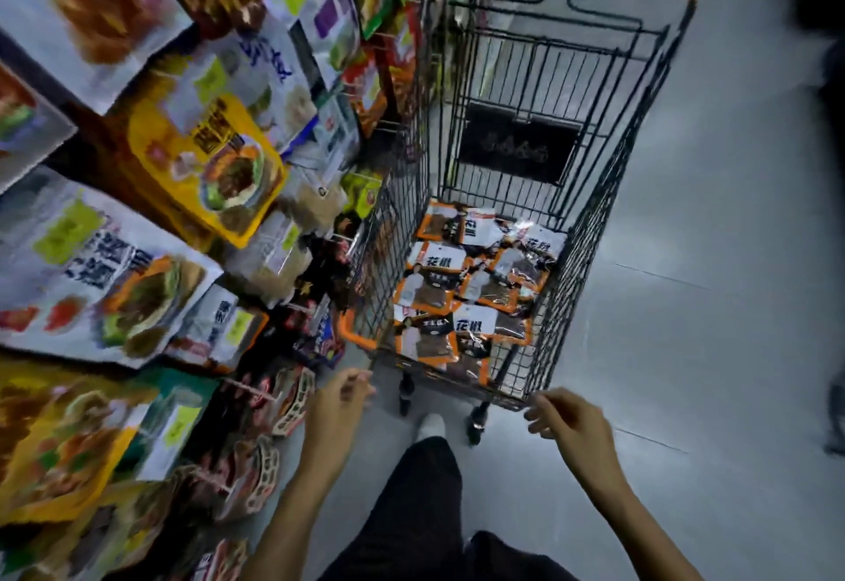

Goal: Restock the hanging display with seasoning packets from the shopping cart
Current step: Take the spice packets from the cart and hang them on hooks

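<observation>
Hovering at near rim of shopping cart (539,68), 6 o'clock: left hand (340,402) and right hand (567,420), both empty, fingers loosely curled | seasoning packets (466,292) piled on cart floor, centre | hanging display (205,159) at 9 o'clock

A: Camera position?
B: One wide-angle view, worn at head height, faced forward and steeply down.
A: Framing?
B: Shopping cart (516,141) sat centre, near; hanging display (215,159) crowded the left edge; floor (708,306) filled the right; the person's legs (425,512) lay directly below.
</observation>
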{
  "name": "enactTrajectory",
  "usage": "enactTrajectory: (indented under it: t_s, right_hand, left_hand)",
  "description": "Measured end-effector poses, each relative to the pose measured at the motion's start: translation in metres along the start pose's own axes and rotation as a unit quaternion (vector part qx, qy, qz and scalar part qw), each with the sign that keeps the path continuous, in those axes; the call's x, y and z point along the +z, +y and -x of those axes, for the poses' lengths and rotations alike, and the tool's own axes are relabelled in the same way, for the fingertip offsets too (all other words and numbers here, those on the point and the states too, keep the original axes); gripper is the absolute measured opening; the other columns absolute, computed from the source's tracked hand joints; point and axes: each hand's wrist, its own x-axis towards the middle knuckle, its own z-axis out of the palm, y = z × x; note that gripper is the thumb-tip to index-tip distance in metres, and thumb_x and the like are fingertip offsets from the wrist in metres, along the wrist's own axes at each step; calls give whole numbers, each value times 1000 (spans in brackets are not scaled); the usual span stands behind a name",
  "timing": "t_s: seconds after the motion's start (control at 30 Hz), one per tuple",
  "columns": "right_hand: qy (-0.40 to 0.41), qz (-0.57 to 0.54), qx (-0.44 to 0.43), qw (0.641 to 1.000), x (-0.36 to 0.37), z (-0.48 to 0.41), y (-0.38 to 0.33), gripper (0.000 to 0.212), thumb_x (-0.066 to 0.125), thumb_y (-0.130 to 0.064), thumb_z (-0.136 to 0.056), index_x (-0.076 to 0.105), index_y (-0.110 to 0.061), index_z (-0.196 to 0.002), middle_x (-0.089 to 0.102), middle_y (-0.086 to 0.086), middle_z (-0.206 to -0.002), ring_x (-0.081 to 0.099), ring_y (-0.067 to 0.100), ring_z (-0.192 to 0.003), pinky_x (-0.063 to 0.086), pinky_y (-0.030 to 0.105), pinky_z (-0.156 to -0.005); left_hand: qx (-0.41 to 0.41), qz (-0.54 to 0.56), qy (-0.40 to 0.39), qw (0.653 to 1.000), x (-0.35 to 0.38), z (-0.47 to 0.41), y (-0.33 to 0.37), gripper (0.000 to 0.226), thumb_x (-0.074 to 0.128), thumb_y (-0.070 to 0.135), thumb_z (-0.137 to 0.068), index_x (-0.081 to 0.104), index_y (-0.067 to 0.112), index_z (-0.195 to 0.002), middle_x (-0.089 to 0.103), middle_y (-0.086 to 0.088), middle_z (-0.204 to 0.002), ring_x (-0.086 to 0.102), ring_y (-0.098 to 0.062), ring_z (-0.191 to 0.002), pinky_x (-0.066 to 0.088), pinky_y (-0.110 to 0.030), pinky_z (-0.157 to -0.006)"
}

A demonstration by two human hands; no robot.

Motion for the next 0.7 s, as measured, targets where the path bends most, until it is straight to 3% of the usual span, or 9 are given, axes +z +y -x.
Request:
enactTrajectory:
  t_s: [0.17,0.27,0.33,0.47,0.6,0.7]
  right_hand:
    - [33,-23,43,998,27,-73,-18,16,58,-15,-96,70,-11,-86,72,0,-74,68,10,-67,52,18,-62]
    - [30,-26,72,997,48,-118,-16,22,54,-17,-98,69,-4,-87,71,8,-75,67,20,-69,53,28,-64]
    - [24,-16,93,995,65,-146,-6,26,52,-17,-99,68,-2,-86,70,12,-75,66,27,-72,53,37,-68]
    - [-9,4,153,988,105,-199,19,22,50,-19,-100,67,-5,-93,70,10,-85,67,29,-83,56,42,-79]
    - [-62,21,191,979,147,-237,43,20,54,-19,-97,67,-4,-99,70,13,-100,65,29,-95,51,37,-85]
    - [-85,17,210,974,174,-255,56,16,59,-20,-95,58,-17,-79,64,3,-81,63,27,-86,50,36,-74]
  left_hand:
    - [37,-77,-17,996,-6,-87,28,19,52,5,-95,67,16,-90,67,-8,-75,62,-23,-70,46,-28,-65]
    - [91,-175,7,980,-9,-137,41,17,53,9,-96,67,4,-105,65,-10,-79,60,-24,-71,43,-27,-59]
    - [113,-201,25,973,-9,-168,45,20,52,12,-97,64,4,-111,64,-11,-86,60,-28,-79,41,-29,-64]
    - [147,-225,52,962,4,-221,39,29,55,15,-96,55,2,-122,59,-14,-109,57,-27,-95,43,-30,-77]
    - [81,-192,-1,978,29,-257,24,43,54,26,-96,45,7,-133,57,-7,-116,56,-19,-98,50,-40,-86]
    - [93,-198,-15,976,43,-267,9,36,53,28,-97,50,7,-126,57,4,-98,54,-14,-89,42,-13,-76]
